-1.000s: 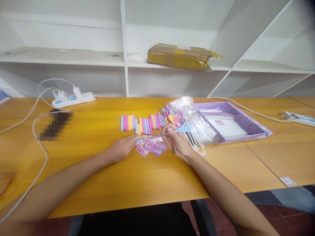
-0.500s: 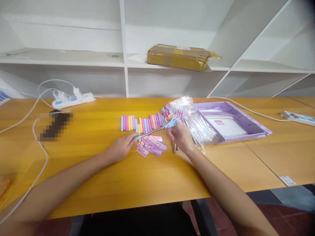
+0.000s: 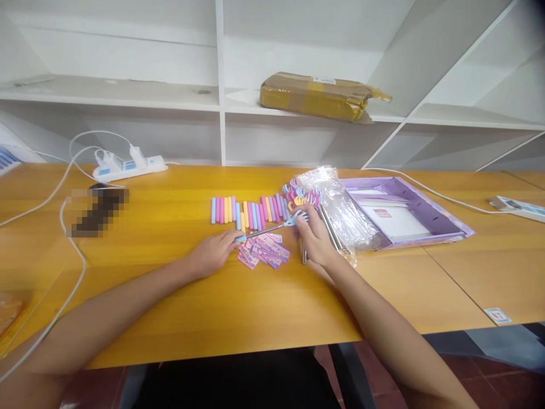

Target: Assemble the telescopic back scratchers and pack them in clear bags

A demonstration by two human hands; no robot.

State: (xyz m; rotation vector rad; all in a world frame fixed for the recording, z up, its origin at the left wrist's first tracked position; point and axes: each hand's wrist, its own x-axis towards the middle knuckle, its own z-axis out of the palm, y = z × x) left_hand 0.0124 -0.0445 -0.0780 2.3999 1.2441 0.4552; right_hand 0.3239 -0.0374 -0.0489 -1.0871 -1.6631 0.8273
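Blue-ended, the clawed rod (image 3: 269,230) clamped between my left hand (image 3: 214,253) and right hand (image 3: 317,238) above the desk (image 3: 255,309) looks at least partly sleeved, while coloured sleeves (image 3: 254,216) lie loose and other claws (image 3: 303,194) heaped beyond.

Even, fairly bright light, glare on crumpled clear plastic bags (image 3: 351,215), shadowed white compartmented shelving (image 3: 240,62), upper-right corner darkened, slight overall softness
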